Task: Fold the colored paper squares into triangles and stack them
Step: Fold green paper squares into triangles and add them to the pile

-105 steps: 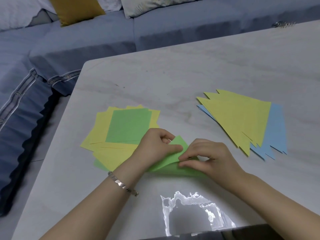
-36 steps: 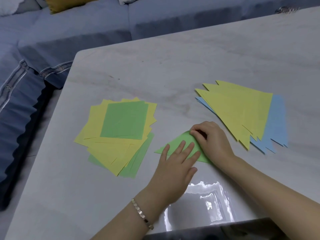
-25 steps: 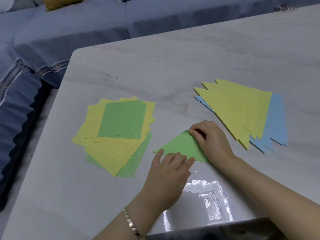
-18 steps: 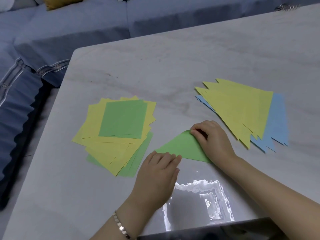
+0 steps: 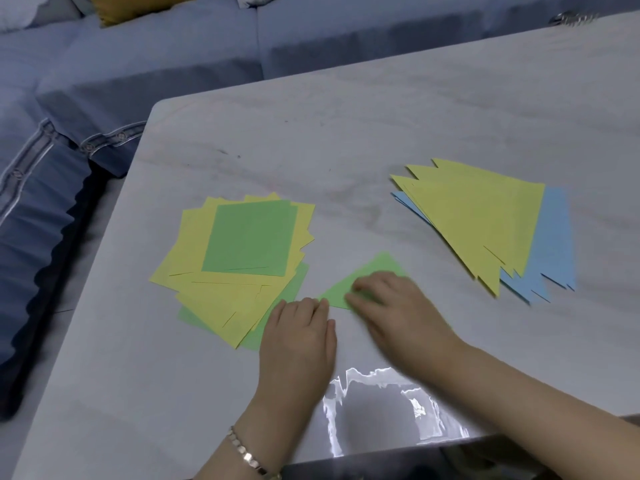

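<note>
A green paper folded into a triangle [image 5: 375, 273] lies flat on the table near the front. My right hand [image 5: 398, 315], blurred by motion, presses palm-down on its lower right part and hides that edge. My left hand [image 5: 298, 344] lies palm-down beside it, fingers together, with the fingertips at the triangle's left corner. To the left sits the loose pile of yellow and green squares [image 5: 221, 292] with a green square [image 5: 249, 237] on top. At the right is the stack of folded triangles, yellow ones [image 5: 478, 220] over blue ones [image 5: 550, 251].
The marble table [image 5: 346, 133] has a rounded far-left corner and a glossy glare patch [image 5: 381, 403] by its front edge. A blue sofa [image 5: 138, 64] runs along the far and left sides. A small metal object [image 5: 571, 19] lies at the far right.
The green paper went from half-folded in both hands to a flat triangle. My left hand slid left along it to its left corner. My right hand moved from its top point down onto its lower part.
</note>
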Action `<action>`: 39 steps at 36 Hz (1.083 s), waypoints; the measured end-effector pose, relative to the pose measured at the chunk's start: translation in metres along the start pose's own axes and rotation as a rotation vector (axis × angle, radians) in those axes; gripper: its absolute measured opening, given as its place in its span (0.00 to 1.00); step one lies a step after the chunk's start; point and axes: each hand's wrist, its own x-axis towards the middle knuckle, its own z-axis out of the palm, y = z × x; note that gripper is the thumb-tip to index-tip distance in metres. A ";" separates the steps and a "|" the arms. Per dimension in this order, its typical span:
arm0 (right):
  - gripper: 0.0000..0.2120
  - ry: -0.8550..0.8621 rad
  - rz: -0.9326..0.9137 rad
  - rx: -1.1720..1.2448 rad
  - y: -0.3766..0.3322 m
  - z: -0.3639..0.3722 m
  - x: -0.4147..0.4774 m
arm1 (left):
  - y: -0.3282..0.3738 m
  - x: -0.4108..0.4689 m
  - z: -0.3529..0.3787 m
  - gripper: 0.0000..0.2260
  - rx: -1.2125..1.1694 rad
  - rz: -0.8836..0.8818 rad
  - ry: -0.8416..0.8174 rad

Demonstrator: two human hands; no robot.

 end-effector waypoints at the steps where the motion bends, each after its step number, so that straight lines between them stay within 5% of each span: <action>1: 0.14 -0.035 -0.026 -0.016 -0.004 0.000 -0.006 | 0.000 -0.001 -0.001 0.14 0.009 0.002 -0.010; 22: 0.16 -0.054 0.142 -0.063 0.018 -0.050 -0.080 | 0.001 0.002 -0.008 0.15 -0.046 -0.019 -0.084; 28: 0.29 -0.074 0.166 -0.071 0.021 -0.071 -0.082 | 0.001 0.002 -0.007 0.15 -0.049 -0.021 -0.075; 33: 0.14 -0.032 0.236 -0.108 0.021 -0.070 -0.051 | 0.003 0.002 -0.005 0.15 0.005 -0.030 -0.106; 39: 0.14 -0.081 0.110 -0.061 -0.010 -0.030 -0.021 | 0.005 0.003 -0.007 0.15 0.039 -0.031 -0.132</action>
